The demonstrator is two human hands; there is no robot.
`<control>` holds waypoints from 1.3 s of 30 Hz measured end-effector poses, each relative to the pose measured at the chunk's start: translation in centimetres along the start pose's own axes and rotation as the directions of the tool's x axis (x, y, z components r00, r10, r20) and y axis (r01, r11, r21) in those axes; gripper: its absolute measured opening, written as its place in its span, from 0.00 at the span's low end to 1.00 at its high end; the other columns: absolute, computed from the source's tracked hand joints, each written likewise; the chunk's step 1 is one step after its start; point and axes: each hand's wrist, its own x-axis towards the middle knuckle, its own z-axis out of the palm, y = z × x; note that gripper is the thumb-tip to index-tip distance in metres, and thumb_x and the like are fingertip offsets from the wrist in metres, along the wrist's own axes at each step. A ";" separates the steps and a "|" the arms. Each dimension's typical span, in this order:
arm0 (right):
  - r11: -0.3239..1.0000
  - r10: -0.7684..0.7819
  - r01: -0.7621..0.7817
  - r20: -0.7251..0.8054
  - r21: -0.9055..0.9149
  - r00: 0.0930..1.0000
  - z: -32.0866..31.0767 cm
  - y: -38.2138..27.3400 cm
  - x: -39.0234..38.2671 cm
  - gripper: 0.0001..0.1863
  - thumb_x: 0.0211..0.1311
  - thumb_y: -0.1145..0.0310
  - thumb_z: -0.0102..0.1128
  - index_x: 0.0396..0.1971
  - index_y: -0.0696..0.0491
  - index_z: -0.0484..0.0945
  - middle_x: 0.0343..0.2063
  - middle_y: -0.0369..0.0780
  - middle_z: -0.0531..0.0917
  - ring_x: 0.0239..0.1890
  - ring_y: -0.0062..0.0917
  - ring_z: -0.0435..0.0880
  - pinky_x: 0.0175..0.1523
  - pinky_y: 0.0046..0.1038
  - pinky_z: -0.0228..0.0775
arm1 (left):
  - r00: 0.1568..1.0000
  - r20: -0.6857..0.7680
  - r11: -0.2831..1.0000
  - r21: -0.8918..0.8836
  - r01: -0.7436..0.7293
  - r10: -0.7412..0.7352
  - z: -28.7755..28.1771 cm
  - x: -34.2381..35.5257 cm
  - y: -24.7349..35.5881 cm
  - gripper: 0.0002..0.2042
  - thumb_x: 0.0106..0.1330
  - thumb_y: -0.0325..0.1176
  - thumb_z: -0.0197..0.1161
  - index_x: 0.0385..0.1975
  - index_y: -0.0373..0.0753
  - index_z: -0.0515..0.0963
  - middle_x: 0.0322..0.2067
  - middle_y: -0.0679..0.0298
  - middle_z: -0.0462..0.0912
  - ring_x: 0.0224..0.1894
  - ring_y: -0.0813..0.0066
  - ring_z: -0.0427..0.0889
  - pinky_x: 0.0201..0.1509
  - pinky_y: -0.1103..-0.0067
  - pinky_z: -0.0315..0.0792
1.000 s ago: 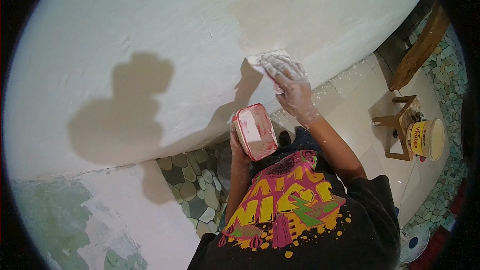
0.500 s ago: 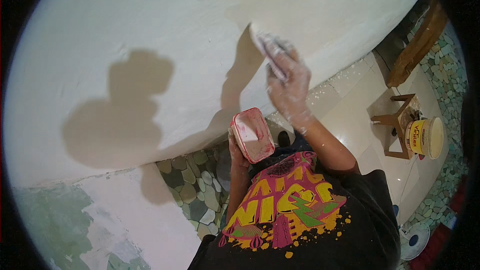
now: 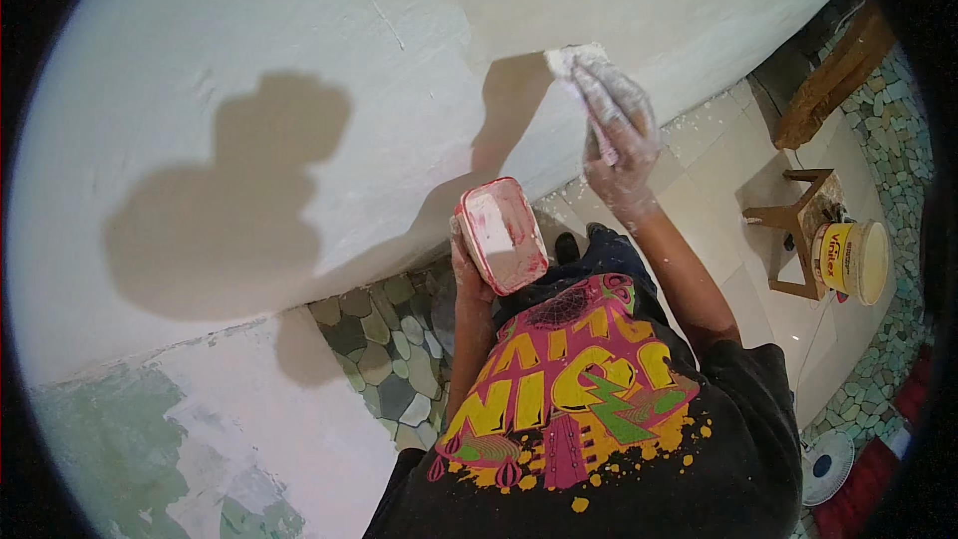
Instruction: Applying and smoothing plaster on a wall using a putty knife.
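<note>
My right hand [image 3: 627, 135], smeared with white, is closed around a putty knife [image 3: 577, 56]. The knife's wide blade is coated in white putty, and a bit of its pale handle shows below my fingers. It is held up in front of the white wall [image 3: 379, 140]; whether the blade touches the surface I cannot tell. Lower and to the left, my left hand [image 3: 469, 269] grips a red-rimmed plastic tub [image 3: 522, 252] by its side. Inside the tub lies white putty, with reddish smears on the walls. The left fingers under it are mostly hidden.
A wooden stool [image 3: 803, 225] and a yellow-labelled bucket [image 3: 853, 262] stand on the tiled floor at the right. Beyond them are a thick wooden post [image 3: 833, 80] and a white fan [image 3: 828, 467]. At lower left is a patchy green-and-white surface [image 3: 110, 449], beside stone paving [image 3: 384, 349].
My right hand has moved right with the putty knife, whose blade has turned to show its white-coated face. The tub in my left hand has shifted slightly upward in view.
</note>
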 end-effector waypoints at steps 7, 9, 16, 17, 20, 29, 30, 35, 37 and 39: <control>0.944 -0.213 0.241 0.143 -0.226 0.967 5.4 4.9 -4.9 0.23 0.54 0.66 0.64 0.53 0.45 0.81 0.59 0.35 0.77 0.62 0.32 0.75 0.65 0.40 0.61 | 0.995 -0.086 0.999 0.001 -0.050 0.049 -0.2 -2.1 0.7 0.33 0.72 0.60 0.43 0.68 0.43 0.61 0.63 0.55 0.70 0.61 0.57 0.74 0.63 0.59 0.72; 0.940 -0.228 0.254 0.134 -0.230 0.964 6.0 6.7 -6.1 0.24 0.54 0.66 0.65 0.54 0.45 0.80 0.59 0.34 0.77 0.62 0.32 0.75 0.65 0.40 0.61 | 0.987 -0.144 0.997 -0.041 -0.072 0.065 -1.6 -2.3 0.8 0.34 0.71 0.61 0.46 0.69 0.44 0.60 0.64 0.56 0.69 0.61 0.54 0.73 0.62 0.55 0.72; 0.959 -0.049 0.134 0.322 -0.248 0.946 4.5 7.8 -10.5 0.27 0.52 0.72 0.64 0.56 0.46 0.79 0.59 0.35 0.77 0.62 0.33 0.74 0.65 0.41 0.61 | 0.985 -0.144 0.995 0.039 -0.092 0.097 -2.6 -1.6 1.2 0.32 0.72 0.60 0.43 0.67 0.43 0.62 0.62 0.56 0.72 0.59 0.57 0.76 0.61 0.59 0.73; 0.959 -0.048 0.133 0.320 -0.251 0.946 4.0 7.1 -10.4 0.27 0.52 0.72 0.64 0.56 0.46 0.79 0.59 0.35 0.77 0.62 0.33 0.74 0.65 0.41 0.61 | 0.988 -0.132 0.997 0.015 -0.080 0.081 -2.6 -1.5 1.2 0.32 0.73 0.60 0.43 0.68 0.43 0.62 0.62 0.56 0.72 0.60 0.57 0.75 0.61 0.59 0.73; 0.985 0.106 -0.057 0.301 -0.165 0.948 2.2 5.1 -8.8 0.26 0.54 0.79 0.59 0.56 0.51 0.78 0.58 0.40 0.78 0.62 0.32 0.75 0.65 0.37 0.63 | 0.991 -0.114 0.997 0.002 -0.074 0.073 -1.8 -1.2 1.0 0.32 0.73 0.60 0.43 0.68 0.43 0.62 0.62 0.56 0.71 0.60 0.57 0.75 0.61 0.59 0.73; 0.736 0.616 -0.577 0.002 0.354 0.788 1.8 1.8 -1.7 0.21 0.57 0.83 0.52 0.52 0.64 0.77 0.49 0.47 0.80 0.52 0.29 0.79 0.56 0.23 0.67 | 0.992 -0.108 0.998 0.001 -0.063 0.063 -1.2 -1.5 0.6 0.33 0.70 0.61 0.47 0.68 0.45 0.61 0.62 0.57 0.71 0.60 0.54 0.75 0.60 0.55 0.73; 0.695 0.649 -0.599 0.012 0.397 0.761 2.2 1.0 -1.8 0.21 0.56 0.84 0.52 0.52 0.64 0.78 0.50 0.47 0.80 0.52 0.29 0.79 0.57 0.24 0.68 | 0.993 -0.104 0.998 0.003 -0.057 0.057 -1.1 -1.6 0.7 0.33 0.70 0.61 0.47 0.68 0.45 0.61 0.63 0.57 0.70 0.60 0.54 0.74 0.61 0.55 0.73; 0.671 0.618 -0.583 0.088 0.458 0.781 4.0 -3.2 -2.9 0.24 0.53 0.82 0.54 0.53 0.60 0.79 0.51 0.48 0.80 0.55 0.34 0.79 0.57 0.28 0.70 | 0.987 -0.151 0.998 -0.004 -0.057 0.056 -2.2 -1.2 0.6 0.33 0.71 0.60 0.46 0.69 0.46 0.61 0.64 0.57 0.70 0.61 0.54 0.73 0.62 0.55 0.71; 0.896 0.381 -0.405 0.151 0.183 0.912 4.4 -3.9 -3.6 0.21 0.54 0.84 0.54 0.50 0.59 0.80 0.51 0.49 0.80 0.49 0.39 0.82 0.50 0.30 0.74 | 0.987 -0.151 0.998 0.017 -0.053 0.055 -2.0 -0.9 0.8 0.32 0.72 0.60 0.45 0.68 0.45 0.61 0.64 0.58 0.69 0.61 0.55 0.73 0.63 0.55 0.71; 0.917 0.339 -0.362 0.150 0.166 0.929 4.3 -4.3 -3.2 0.22 0.52 0.85 0.54 0.50 0.59 0.79 0.49 0.49 0.80 0.48 0.42 0.82 0.50 0.31 0.74 | 0.992 -0.124 0.999 0.036 -0.018 0.022 -1.0 -0.8 1.2 0.31 0.72 0.59 0.44 0.68 0.45 0.61 0.64 0.58 0.69 0.61 0.55 0.73 0.63 0.55 0.71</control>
